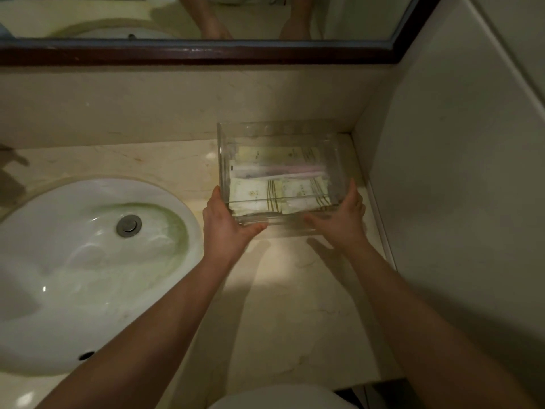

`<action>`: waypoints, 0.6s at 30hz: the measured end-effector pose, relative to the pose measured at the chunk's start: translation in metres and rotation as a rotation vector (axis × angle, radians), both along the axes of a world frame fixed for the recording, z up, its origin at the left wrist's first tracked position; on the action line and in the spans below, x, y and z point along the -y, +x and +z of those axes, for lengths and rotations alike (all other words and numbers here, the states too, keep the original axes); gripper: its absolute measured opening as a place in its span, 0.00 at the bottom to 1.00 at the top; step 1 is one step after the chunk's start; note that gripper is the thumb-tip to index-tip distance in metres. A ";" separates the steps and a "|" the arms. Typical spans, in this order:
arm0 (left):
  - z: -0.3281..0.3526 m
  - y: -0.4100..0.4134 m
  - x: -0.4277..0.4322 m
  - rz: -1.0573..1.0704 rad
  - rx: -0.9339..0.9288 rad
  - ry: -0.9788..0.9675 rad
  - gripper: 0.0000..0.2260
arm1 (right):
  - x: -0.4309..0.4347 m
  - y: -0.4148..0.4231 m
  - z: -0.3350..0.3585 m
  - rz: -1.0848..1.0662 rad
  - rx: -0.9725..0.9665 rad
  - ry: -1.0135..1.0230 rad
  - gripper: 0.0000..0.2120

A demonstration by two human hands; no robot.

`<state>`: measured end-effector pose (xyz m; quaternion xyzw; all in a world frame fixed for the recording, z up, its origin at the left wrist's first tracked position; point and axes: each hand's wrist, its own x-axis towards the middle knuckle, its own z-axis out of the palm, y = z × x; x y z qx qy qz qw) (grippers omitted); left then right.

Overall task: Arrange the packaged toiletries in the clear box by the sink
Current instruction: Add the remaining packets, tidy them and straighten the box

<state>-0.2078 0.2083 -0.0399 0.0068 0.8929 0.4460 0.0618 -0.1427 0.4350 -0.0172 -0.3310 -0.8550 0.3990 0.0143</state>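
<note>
A clear plastic box [224,154] rests on the marble counter in the back right corner, to the right of the sink. Flat pale packaged toiletries [295,190] with gold print lie inside it, with a wrapped pink toothbrush [280,171] across the middle and more packets [271,154] behind it. My left hand [227,225] grips the box's near left corner. My right hand [342,219] grips its near right corner. Both thumbs press on the side walls.
A white oval sink [88,261] with a metal drain fills the left. The marble counter [280,290] runs toward me. A wall [457,172] stands at the right, a dark-framed mirror [206,51] behind. A white rounded rim [280,397] shows at the bottom edge.
</note>
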 end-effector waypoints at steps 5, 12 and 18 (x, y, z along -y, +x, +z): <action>0.001 -0.002 0.001 0.017 -0.009 0.021 0.44 | -0.017 0.004 -0.004 0.049 -0.004 0.043 0.59; 0.005 -0.005 -0.007 0.099 -0.084 -0.043 0.41 | -0.014 -0.008 -0.005 -0.014 -0.024 0.121 0.56; 0.009 -0.007 -0.016 0.185 -0.092 -0.057 0.36 | -0.015 -0.017 -0.007 -0.046 -0.014 0.174 0.51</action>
